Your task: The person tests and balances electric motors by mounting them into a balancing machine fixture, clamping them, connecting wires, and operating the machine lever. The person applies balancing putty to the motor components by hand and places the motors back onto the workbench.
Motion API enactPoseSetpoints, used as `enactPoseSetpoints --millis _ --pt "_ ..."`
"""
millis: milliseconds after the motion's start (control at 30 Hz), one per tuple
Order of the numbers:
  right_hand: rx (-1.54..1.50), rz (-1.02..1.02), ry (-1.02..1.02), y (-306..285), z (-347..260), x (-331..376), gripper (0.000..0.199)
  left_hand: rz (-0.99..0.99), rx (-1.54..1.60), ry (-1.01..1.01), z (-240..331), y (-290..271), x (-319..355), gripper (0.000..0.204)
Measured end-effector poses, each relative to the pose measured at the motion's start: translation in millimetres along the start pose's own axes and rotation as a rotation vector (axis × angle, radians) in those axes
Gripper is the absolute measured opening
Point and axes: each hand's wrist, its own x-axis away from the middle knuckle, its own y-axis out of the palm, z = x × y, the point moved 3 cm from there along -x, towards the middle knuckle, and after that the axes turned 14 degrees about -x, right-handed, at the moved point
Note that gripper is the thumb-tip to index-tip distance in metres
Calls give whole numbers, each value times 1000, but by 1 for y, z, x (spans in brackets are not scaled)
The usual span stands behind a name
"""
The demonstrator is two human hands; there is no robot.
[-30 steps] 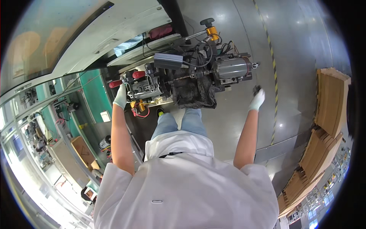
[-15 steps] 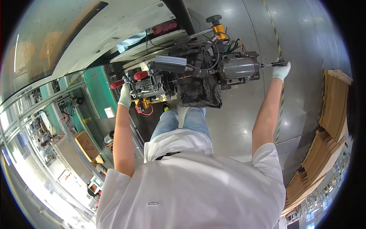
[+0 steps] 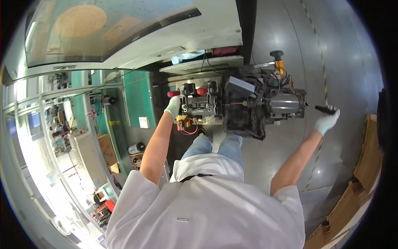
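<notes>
containers: a brown cardboard box (image 3: 108, 148) stands on the floor at left; its contents cannot be told.
engine assembly (image 3: 244, 106): hangs ahead at chest height, long axis running left to right.
left hand (image 3: 173, 105): gloved, fingers pressed on the assembly's left end.
right hand (image 3: 327, 121): gloved, curled round a black handle (image 3: 323, 109).
change: half a second ago the right hand was higher, touching the assembly's right end; now it is just clear of it.
</notes>
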Motion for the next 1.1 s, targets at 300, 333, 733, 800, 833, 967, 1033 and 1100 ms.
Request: enactPoseSetpoints --millis 300,333,733,800,833,967,1033,1100 --pt "170 23 -76 17 1 2 39 -287 130 139 -2 -10 48 49" --pt "120 -52 -116 11 4 5 39 -95 30 193 -1 -5 50 49" --pt "212 41 -353 -13 30 -39 29 207 37 193 -20 -16 35 34" --pt "235 40 -320 -29 40 -68 27 224 19 170 -19 -17 35 33" --pt "274 114 -311 -32 46 -77 26 226 9 154 -20 -17 35 33" --pt "287 240 -380 -29 58 -81 23 244 -7 147 -21 -21 38 33" --pt "216 216 -459 -35 54 -75 28 262 -16 143 -22 -25 41 33" --pt "231 45 -596 -38 35 -58 37 248 -18 128 -23 -19 34 33"
